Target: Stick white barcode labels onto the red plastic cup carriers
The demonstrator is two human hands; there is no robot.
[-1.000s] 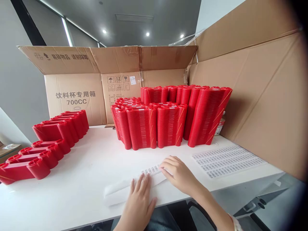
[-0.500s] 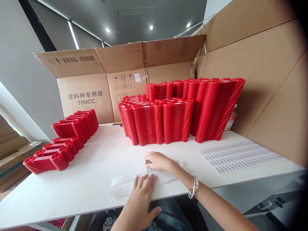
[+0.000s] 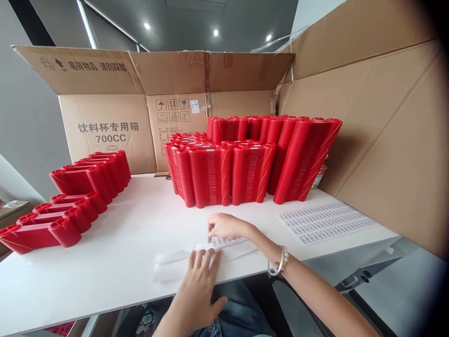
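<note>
Since a moment ago the right hand [image 3: 226, 226] has slid left along the label strip [image 3: 210, 250] and now pinches its edge. The left hand [image 3: 199, 281] lies flat, fingers spread, pressing the strip onto the bench [image 3: 115, 262], just beneath the right.

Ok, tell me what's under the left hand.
The left hand lies flat on a white label strip on the white table. Whatever is printed beneath the palm is covered.
</note>
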